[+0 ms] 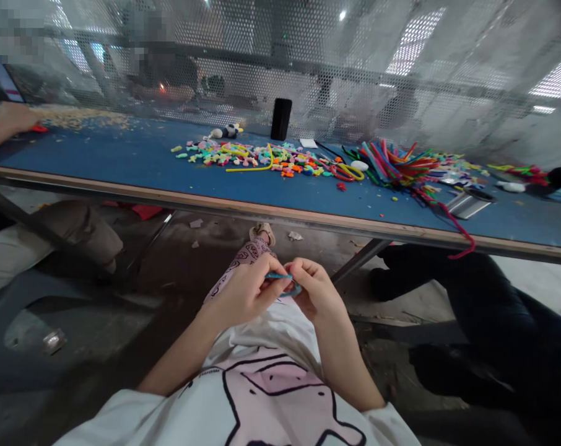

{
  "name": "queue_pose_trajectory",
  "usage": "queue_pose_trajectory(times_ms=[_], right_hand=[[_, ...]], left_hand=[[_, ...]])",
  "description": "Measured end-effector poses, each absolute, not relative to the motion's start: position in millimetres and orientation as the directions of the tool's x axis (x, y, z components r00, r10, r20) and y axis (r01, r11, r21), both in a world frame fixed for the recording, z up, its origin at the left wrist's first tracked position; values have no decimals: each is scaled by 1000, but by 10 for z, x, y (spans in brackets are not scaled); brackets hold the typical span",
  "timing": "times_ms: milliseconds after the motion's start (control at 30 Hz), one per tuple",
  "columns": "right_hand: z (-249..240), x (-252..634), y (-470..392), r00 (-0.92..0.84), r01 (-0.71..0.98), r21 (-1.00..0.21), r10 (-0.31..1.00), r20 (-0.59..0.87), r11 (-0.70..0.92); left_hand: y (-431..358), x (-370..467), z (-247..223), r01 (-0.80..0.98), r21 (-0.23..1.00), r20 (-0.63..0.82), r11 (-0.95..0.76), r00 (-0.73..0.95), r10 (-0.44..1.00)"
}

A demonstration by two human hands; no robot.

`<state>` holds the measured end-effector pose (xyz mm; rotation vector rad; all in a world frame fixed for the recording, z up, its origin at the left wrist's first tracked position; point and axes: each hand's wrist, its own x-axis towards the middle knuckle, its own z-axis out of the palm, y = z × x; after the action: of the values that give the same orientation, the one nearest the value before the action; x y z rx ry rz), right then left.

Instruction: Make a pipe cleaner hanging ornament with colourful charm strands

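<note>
- Your left hand and right hand both pinch the teal pipe cleaner closed-fingered, below the bench's near edge.
- Loosen either pinch — it likely springs loose (floorward).

Thin teal fuzzy stem, curled, pinched over the lap

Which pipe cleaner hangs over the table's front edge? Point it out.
The dark red pipe cleaner at the right: its end droops below the table edge, while the bundle of pipe cleaners lies on top.
</note>
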<state>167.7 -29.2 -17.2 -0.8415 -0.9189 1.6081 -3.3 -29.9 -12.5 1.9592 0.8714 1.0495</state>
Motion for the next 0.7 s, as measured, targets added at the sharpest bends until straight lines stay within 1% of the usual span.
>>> queue_pose_trajectory(times_ms=[67, 167, 267, 400, 467, 533, 600, 633, 667, 700], right_hand=[[-181, 1677, -271, -321, -468, -837, 937, -139, -285], [-193, 1675, -260, -445, -461, -795, 878, -177, -394], [-210, 1678, -263, -479, -462, -780, 859, -182, -423], [-263, 1674, -249, -484, -473, -768, 855, -183, -432], [-293, 1653, -238, -473, -456, -784, 861, -188, -422], [-307, 1627, -237, -359, -463, -826, 920, -157, -322], [-293, 1613, -254, -149, -446, -887, 987, -55, -117], [-274, 1615, -268, -46, -393, -919, 999, 24, 5], [-250, 1624, -284, 29, -299, -946, 992, 124, 127], [-222, 1638, -300, 62, -169, -954, 969, 240, 247]], left_hand=[[-303, -21, -163, 167, 856, 387, -489, 421, 821], [-298, -14, -194, 106, 859, 423, -502, 405, 810], [-277, -4, -205, 77, 831, 483, -551, 392, 783], [-252, 20, -207, 122, 724, 592, -679, 395, 702], [-249, 30, -202, 147, 716, 607, -683, 352, 712], [-248, 35, -191, 192, 743, 590, -641, 264, 763], [-244, 36, -178, 248, 770, 555, -588, 194, 809], [-238, 37, -171, 276, 780, 534, -562, 173, 827], [-232, 38, -165, 299, 790, 513, -535, 154, 844], [-223, 39, -161, 316, 802, 490, -507, 137, 861]])
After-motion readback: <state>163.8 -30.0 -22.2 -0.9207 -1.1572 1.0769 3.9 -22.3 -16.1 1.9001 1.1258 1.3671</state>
